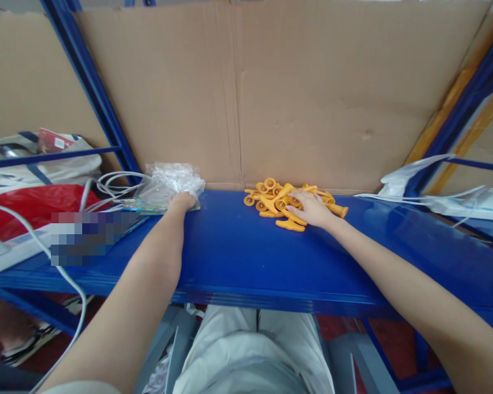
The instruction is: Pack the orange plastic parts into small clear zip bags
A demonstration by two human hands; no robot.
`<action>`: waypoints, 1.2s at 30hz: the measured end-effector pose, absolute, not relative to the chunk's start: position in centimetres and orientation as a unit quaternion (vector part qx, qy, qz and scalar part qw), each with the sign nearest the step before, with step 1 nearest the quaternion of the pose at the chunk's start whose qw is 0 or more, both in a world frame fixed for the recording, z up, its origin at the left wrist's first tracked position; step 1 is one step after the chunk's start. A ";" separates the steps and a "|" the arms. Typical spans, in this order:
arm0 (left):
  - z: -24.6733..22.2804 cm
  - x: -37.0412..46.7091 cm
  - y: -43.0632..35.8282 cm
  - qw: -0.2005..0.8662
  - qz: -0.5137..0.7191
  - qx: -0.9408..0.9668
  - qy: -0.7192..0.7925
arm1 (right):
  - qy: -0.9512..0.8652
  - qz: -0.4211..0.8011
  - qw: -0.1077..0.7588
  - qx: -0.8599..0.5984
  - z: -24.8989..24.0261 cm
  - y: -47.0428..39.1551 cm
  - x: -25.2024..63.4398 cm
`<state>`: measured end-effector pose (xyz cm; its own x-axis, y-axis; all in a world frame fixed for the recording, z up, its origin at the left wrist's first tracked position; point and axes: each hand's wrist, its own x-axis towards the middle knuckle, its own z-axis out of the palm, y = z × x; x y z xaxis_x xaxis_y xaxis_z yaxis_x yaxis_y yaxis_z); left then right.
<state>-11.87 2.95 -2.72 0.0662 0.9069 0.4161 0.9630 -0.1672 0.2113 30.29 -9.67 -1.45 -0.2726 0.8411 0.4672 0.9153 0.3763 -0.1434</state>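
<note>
A heap of orange plastic pieces (271, 205), some with round cup-like ends and some with curved handles, lies near the back of the blue table (246, 257). My right hand (312, 209) rests on the right part of this heap, its fingers spread over the pieces. To the left, my left hand (183, 201) touches the front edge of a pile of clear plastic bags (168, 180). Its fingers are mostly hidden against the bags, so their grip cannot be made out. Colourful flat packaging sticks out beneath the bags.
Cardboard (291, 98) walls off the back. White cables (119, 180), a red bag (45, 205) and a cloth bag (66, 164) are at the left. A white power strip (472, 205) and plastic sheet (406, 178) lie right, beside blue posts.
</note>
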 end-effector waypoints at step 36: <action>2.5 6.4 -6.5 0.169 -0.302 -0.903 -0.254 | -0.821 -0.040 0.480 -0.308 3.6 -9.3 27.3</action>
